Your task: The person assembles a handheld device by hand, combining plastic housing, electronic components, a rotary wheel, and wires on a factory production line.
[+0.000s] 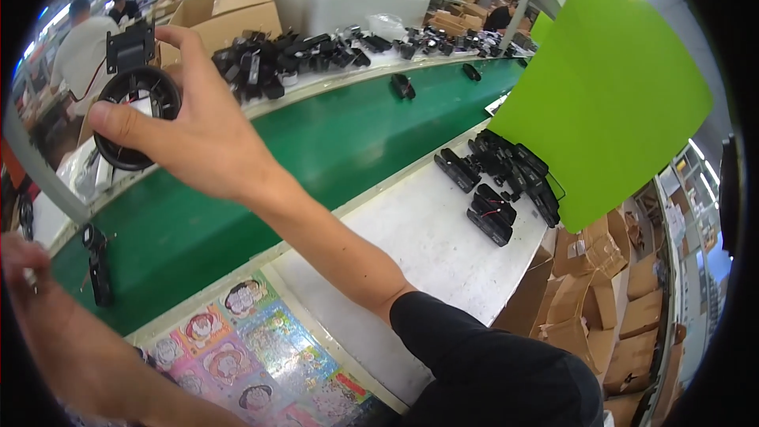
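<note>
the right hand (202, 126) pinches 1 round black part (164, 93), thumb in front, fingers behind, up by the green belt (316, 138), not yet set down. black pieces (514, 168) lie heaped on the white table (387, 249), finished or not i cannot tell. the left hand (28, 269) is blurred, its grip unclear.

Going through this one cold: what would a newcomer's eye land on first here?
Probably the big lime-green panel, bright against everything else at the upper right. Next would be the right hand, raised at the upper left and gripping a round black part above the dark green belt. The colourful cartoon sheet near the bottom, left of centre, also stands out.
</note>
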`<act>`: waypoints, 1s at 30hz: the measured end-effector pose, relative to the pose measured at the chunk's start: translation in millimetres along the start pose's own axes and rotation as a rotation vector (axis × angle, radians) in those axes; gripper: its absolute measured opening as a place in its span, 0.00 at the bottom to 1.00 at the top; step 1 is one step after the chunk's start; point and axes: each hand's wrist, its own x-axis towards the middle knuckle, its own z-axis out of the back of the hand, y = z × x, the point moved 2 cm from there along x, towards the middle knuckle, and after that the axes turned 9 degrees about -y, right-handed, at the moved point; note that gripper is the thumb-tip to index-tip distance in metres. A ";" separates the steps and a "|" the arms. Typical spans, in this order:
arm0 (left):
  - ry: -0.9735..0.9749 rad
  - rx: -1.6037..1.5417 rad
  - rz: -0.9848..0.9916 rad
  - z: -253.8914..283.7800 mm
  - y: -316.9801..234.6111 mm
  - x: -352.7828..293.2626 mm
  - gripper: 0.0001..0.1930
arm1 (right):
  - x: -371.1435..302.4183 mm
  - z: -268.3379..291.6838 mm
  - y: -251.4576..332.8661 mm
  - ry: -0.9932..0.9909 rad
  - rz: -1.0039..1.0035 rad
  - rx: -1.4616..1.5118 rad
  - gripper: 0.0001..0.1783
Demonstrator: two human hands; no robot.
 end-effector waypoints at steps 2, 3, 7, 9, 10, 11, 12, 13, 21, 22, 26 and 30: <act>0.232 -0.011 0.170 -7.2 13.9 9.1 0.20 | -1.2 -6.5 12.7 -0.098 0.119 -0.010 0.51; 0.359 -0.009 0.359 -18.9 24.8 10.3 0.20 | -3.0 -7.7 15.1 -0.102 0.090 -0.022 0.51; 0.211 -0.190 0.779 -87.6 30.9 -29.1 0.28 | -8.6 2.6 18.6 -0.128 0.253 -0.282 0.42; 0.084 -0.401 0.860 -100.5 35.7 -36.1 0.28 | -13.2 -4.7 10.6 -0.107 0.332 -0.501 0.37; 0.032 -0.443 0.880 -101.8 34.4 -36.4 0.27 | -18.4 -8.4 10.2 -0.077 0.237 -0.545 0.35; -0.019 -0.485 0.901 -102.8 33.3 -37.0 0.26 | -21.3 -10.2 9.7 -0.047 0.141 -0.589 0.33; -0.047 -0.483 0.923 -105.1 34.1 -37.5 0.25 | -20.6 -6.9 10.2 -0.065 0.144 -0.590 0.33; -0.034 -0.483 0.919 -104.6 41.1 -38.3 0.25 | -17.4 -4.9 4.8 0.014 0.058 -0.601 0.31; -0.130 -0.622 1.214 -98.3 106.7 -60.3 0.21 | 33.8 120.0 -70.2 0.130 0.432 -1.360 0.23; -0.192 -0.632 1.270 -110.6 115.4 -77.6 0.21 | 35.4 168.8 -87.6 -0.107 0.206 -1.533 0.25; 0.039 -0.587 1.459 -141.9 140.2 -170.8 0.22 | 21.0 321.6 -126.5 -0.237 -0.390 -1.993 0.26; 0.427 -0.556 1.454 -162.0 122.7 -209.1 0.22 | -12.1 404.7 -108.8 -0.701 -0.402 -1.996 0.34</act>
